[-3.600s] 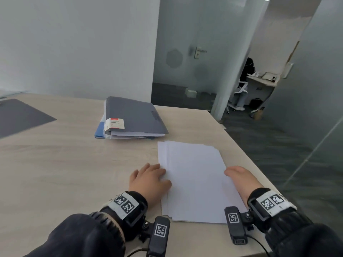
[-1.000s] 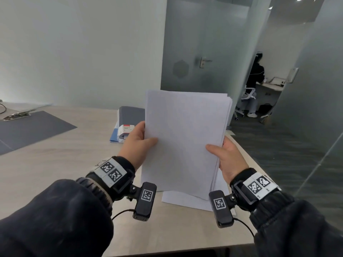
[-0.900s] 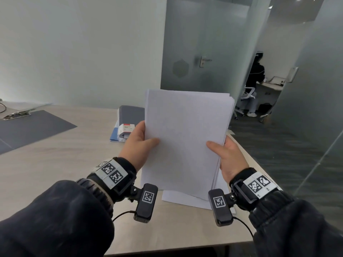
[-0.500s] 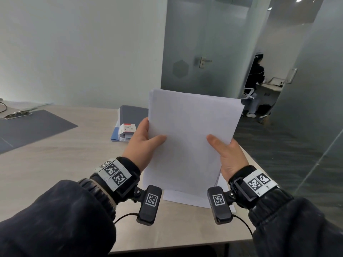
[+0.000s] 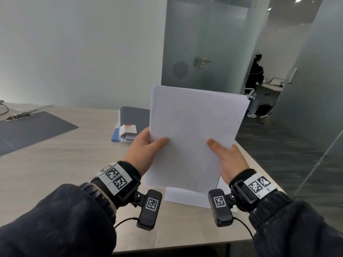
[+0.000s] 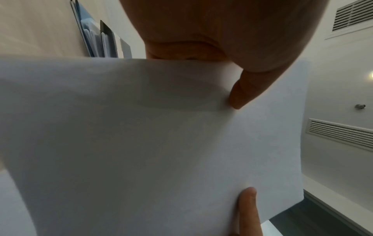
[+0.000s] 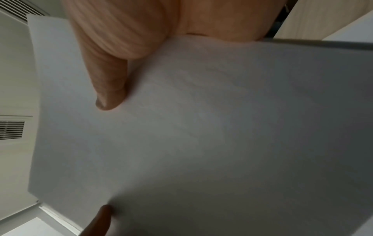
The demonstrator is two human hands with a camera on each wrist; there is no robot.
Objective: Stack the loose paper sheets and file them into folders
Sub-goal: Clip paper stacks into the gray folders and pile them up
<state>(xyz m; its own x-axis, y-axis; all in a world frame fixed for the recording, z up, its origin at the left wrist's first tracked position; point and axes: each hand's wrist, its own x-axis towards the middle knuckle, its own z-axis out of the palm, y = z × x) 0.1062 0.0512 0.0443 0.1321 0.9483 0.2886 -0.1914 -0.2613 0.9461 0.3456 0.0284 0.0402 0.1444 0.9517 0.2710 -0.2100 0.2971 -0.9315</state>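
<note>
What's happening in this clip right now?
A person holds a stack of white paper sheets upright above the wooden table, the left hand gripping one side edge and the right hand the other, thumbs on the front. At least one more sheet lies flat on the table beneath. A closed grey folder sits behind, on other folders; nothing is filed yet.

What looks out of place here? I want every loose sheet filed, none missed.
One thing: white paper lies on the table under the lifted stack, apart from it. The left hand and right hand grip the stack upright; its edges look even.
</note>
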